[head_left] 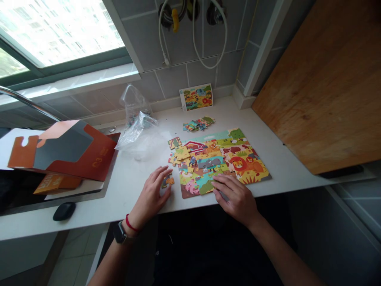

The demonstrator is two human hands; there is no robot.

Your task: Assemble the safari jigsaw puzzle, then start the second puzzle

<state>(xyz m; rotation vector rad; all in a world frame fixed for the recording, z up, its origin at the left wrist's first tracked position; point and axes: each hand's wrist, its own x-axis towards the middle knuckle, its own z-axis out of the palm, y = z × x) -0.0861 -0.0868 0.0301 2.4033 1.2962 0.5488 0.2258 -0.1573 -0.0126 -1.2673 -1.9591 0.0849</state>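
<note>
Touching loose piece [168,181]; bag [135,133] holds pieces [143,118].

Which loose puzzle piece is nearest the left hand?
The lone piece right beside the left hand; the other loose pieces lie farther back toward the wall.

Loose puzzle piece [168,181] lies flat beside the colourful, seemingly unfinished animal puzzle [220,159].

A single camera on the person's head looks forward and steeply down onto the worktop [133,171], close above its near edge. The puzzle [220,159] sits mid-frame. The tiled wall [178,75] and the window [59,28] fill the top.
</note>
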